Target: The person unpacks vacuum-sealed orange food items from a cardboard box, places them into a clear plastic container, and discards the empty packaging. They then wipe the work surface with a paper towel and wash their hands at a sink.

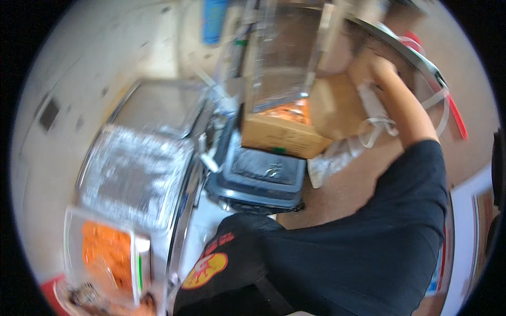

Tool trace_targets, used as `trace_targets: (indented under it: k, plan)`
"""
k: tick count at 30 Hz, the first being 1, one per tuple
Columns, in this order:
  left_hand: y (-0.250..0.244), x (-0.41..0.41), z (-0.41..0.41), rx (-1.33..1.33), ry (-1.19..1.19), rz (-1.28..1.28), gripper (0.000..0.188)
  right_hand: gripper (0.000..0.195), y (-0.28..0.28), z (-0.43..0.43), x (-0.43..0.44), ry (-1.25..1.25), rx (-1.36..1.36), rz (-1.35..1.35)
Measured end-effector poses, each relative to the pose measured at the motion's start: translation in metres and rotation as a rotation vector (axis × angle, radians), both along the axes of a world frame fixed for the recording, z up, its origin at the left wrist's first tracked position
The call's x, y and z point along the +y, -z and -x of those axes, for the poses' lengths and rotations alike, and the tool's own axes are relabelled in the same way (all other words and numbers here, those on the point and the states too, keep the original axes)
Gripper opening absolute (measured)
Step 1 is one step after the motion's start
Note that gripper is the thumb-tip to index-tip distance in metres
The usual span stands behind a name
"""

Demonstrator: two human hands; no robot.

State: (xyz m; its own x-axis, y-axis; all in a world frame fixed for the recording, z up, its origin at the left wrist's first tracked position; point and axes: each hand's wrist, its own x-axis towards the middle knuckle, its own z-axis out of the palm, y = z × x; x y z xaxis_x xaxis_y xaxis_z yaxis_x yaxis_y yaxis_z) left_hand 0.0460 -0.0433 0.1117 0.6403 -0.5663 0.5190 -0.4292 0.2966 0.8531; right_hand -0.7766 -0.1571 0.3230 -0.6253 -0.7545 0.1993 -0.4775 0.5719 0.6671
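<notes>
My right hand (377,69) reaches to the upper right, blurred, beside a brown cardboard flap and a curved dark rim; whether its fingers grip anything cannot be made out. My left hand is out of view. Before me stands an open cardboard box (284,136) with orange contents (298,110) partly showing. A clear plastic container or sheet (290,51) lies over the far part of the box. Under the box's near end is a dark grey plastic container (257,193). White strapping (371,128) and crumpled clear plastic (336,162) lie to the right of the box.
Along the left are a shiny metal tray (162,100), a foil-like covered tray (134,177) and a clear tub (138,252) of orange food. A blue object (214,21) is at the top. A red strip (456,114) lies at the right, beyond the curved rim (399,45).
</notes>
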Motion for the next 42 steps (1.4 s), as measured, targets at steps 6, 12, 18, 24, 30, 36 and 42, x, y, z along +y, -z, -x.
trace_targets:
  k: [6,12,18,24,30,36,42]
  plan:
    - [0.0,0.074,-0.073,0.342,-0.181,0.12,0.021,0.028,0.036,0.056,0.01,-0.195,-0.232,-0.053]
    - [0.052,0.166,-0.136,0.235,-0.539,-0.19,0.01,0.031,0.06,-0.06,-0.052,-0.436,-0.675,-0.149]
    - [0.189,0.241,-0.147,-0.09,-0.734,-0.861,0.033,0.036,0.145,-0.41,0.012,-1.012,-1.245,-0.813]
    - [0.281,0.22,-0.121,0.43,-0.154,-1.066,0.05,0.072,0.353,-0.605,0.102,-0.886,-1.81,-1.452]
    - [0.263,0.21,-0.093,0.464,-0.163,-1.217,0.073,0.072,0.461,-0.743,0.171,-1.132,-2.403,-0.484]
    - [0.266,0.2,-0.082,0.432,-0.245,-1.171,0.082,0.032,0.488,-0.798,0.187,-1.219,-2.075,0.332]
    - [0.272,0.215,-0.071,1.208,0.0,-0.54,0.059,0.036,0.397,-0.824,0.204,-1.314,-2.31,-0.119]
